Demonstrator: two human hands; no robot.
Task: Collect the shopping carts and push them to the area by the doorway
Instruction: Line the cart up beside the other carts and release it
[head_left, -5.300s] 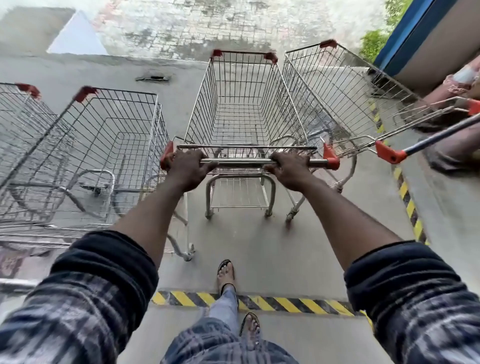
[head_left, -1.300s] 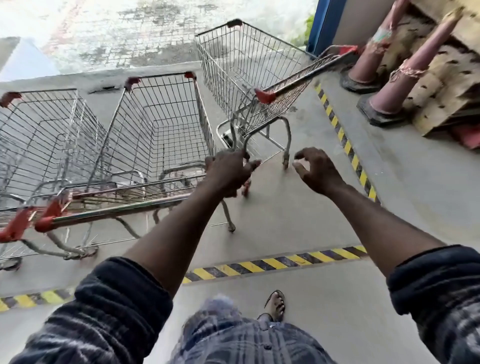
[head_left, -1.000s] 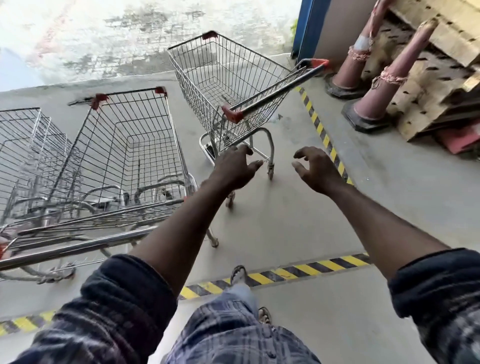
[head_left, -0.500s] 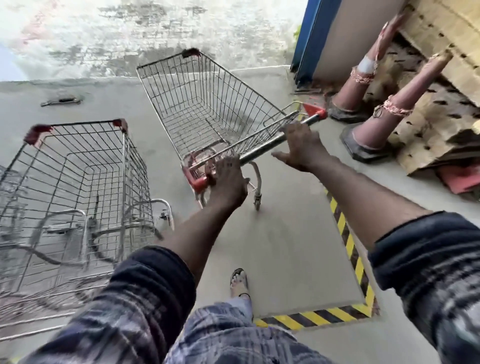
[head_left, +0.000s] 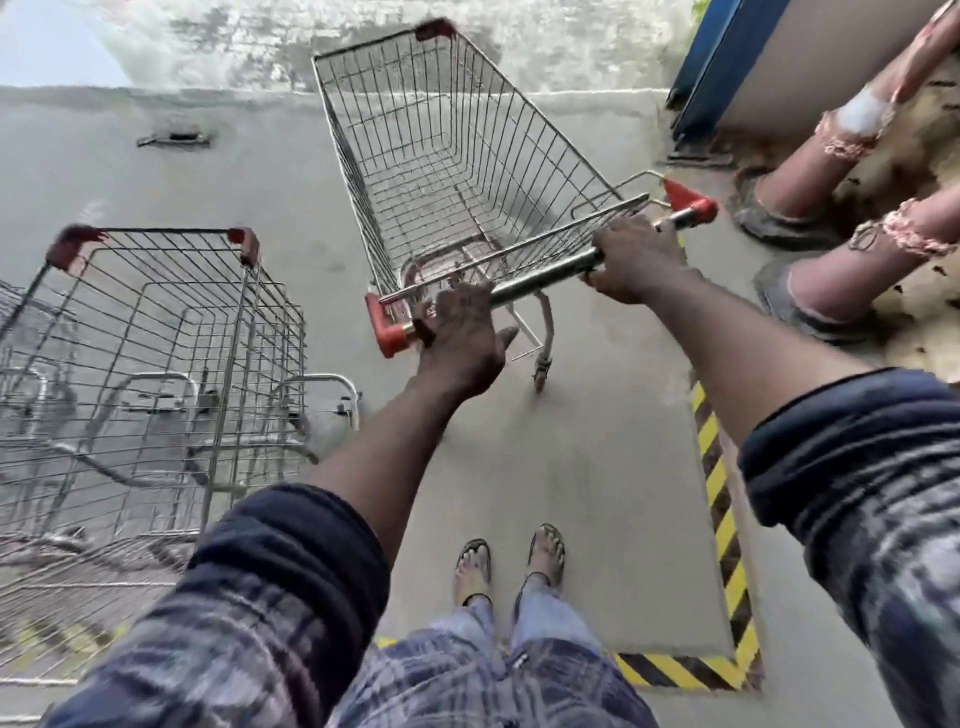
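Observation:
An empty wire shopping cart (head_left: 457, 150) with red corner caps stands straight ahead on the concrete, its handle bar (head_left: 540, 273) slanting up to the right. My left hand (head_left: 460, 338) grips the bar near its red left end cap. My right hand (head_left: 631, 260) holds the bar near the right end cap. A second empty cart (head_left: 156, 332) stands to the left, with more cart wire at the left edge beyond it.
Two pink traffic cones (head_left: 826, 156) on black bases lean at the right in front of stacked wooden boards (head_left: 924, 291). A blue door frame (head_left: 711, 67) rises at the upper right. Yellow-black hazard tape (head_left: 719, 499) marks the floor edge near my sandalled feet.
I let go of the first cart, now at the left, turned right and took the handle of the other cart in both hands. That cart now stands closer and more centred.

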